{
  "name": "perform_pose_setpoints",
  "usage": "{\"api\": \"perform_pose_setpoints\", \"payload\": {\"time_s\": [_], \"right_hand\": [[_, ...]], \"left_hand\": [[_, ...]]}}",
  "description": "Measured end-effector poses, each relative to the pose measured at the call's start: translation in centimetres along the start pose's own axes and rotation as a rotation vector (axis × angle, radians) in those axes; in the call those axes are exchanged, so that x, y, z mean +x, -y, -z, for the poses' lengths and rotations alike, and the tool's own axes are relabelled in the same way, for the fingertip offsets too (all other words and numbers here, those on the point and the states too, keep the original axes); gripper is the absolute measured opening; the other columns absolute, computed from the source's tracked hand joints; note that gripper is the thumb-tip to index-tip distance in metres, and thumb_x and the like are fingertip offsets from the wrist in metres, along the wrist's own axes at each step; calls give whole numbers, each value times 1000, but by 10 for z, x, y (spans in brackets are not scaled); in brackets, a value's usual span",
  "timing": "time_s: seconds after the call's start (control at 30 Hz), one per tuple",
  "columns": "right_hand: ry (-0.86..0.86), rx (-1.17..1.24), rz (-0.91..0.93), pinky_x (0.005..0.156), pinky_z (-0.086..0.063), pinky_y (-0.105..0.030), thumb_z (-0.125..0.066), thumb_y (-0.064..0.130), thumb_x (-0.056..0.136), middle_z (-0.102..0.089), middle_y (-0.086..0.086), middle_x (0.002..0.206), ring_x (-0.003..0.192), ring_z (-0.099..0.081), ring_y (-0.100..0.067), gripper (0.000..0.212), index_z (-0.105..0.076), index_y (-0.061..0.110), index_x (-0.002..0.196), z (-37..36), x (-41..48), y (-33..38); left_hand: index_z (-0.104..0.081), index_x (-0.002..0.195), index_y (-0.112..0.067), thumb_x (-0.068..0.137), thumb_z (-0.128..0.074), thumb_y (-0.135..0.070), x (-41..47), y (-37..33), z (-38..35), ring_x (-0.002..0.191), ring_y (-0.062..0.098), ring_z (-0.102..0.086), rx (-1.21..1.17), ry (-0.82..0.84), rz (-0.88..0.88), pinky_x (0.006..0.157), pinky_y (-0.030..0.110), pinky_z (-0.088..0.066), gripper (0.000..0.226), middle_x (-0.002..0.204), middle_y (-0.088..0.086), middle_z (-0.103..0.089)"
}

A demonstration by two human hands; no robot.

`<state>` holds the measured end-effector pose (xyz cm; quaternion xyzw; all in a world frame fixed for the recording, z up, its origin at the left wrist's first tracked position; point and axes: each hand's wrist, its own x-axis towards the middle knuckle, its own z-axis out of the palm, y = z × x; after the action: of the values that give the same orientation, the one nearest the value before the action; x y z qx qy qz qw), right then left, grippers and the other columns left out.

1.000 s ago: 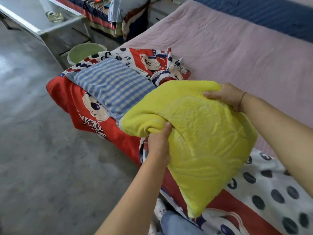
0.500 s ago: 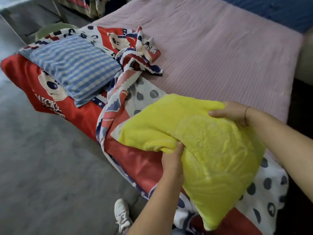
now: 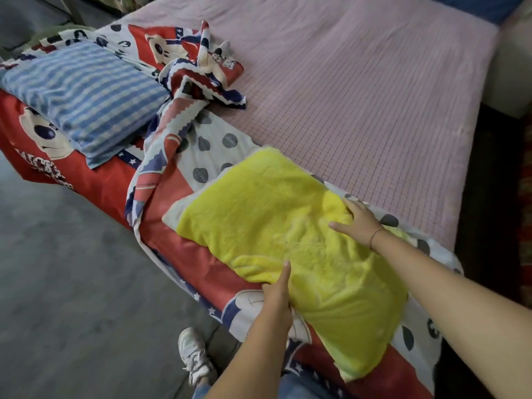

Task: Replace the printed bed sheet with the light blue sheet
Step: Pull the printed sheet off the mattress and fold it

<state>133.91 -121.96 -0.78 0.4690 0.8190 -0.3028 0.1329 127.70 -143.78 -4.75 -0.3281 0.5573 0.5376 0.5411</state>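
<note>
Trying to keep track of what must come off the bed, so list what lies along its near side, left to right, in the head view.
striped blue pillow → bunched printed sheet → yellow pillow

we're in a home bedroom: a bed with a bare pink mattress (image 3: 359, 96), a cartoon-print sheet (image 3: 95, 185) bunched along its near-left edge, pillows, grey concrete floor (image 3: 57, 269).
</note>
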Motion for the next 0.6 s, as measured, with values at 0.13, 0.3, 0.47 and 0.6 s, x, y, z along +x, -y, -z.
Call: {"api": "perform_pose_setpoints", "payload": {"time_s": [0.13,0.3,0.47,0.6], "right_hand": [[-44,-139,-7,115,-26,-45,-64,66,76,-10,-3,161,147,-16,-24,107,-5,26,155,-17,-17,-19],[-80,-23,2,118,-19,-46,-66,63,76,-6,-6,162,148,-9,-26,107,-5,24,155,-15,-17,-1],[-95,99,140,118,-18,-45,-69,56,78,-10,-8,160,147,-10,-27,103,-11,19,155,-6,-1,72],[-71,166,264,117,-18,-43,-70,51,80,-10,-8,160,147,-11,-26,100,-11,19,154,-10,11,155]], "left_hand": [[-16,154,-8,59,-82,-60,6,-1,-1,135,38,-41,54,-23,-12,99,50,-43,126,152,16,-35],[-32,147,-2,78,-77,-43,5,-28,16,131,35,-46,87,-86,-96,97,44,-43,92,145,16,-45],[-31,147,-1,81,-76,-41,7,-84,56,132,34,-45,-16,-171,-214,96,42,-42,89,146,17,-43],[-40,143,-1,78,-76,-48,1,-143,97,117,34,-56,-101,-195,-282,69,32,-46,87,135,16,-53]]}}
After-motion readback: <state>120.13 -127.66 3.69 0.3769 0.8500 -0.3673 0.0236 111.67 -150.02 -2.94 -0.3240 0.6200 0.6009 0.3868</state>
